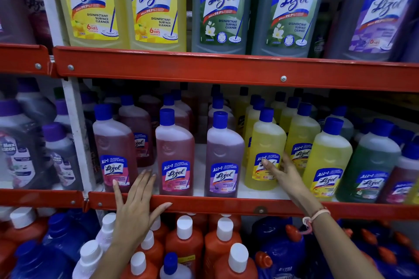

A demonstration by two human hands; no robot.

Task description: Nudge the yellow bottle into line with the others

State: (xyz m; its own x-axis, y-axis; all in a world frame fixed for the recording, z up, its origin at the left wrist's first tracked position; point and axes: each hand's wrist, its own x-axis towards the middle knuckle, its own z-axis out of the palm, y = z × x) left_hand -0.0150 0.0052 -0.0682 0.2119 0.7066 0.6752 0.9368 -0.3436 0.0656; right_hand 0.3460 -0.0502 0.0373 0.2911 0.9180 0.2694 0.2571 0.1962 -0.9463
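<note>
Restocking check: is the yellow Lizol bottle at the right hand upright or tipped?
Upright. The yellow Lizol bottle stands on the white shelf, blue cap on top, with the right hand touching its label.

Both forearms are bare, with no sleeves in view. The left hand [133, 208] wears no ring or band, and its nails are fairly long and unpainted. The right hand [286, 173] has a pale pink thread bracelet [314, 218] tied at the wrist, its loose ends hanging down.
</note>
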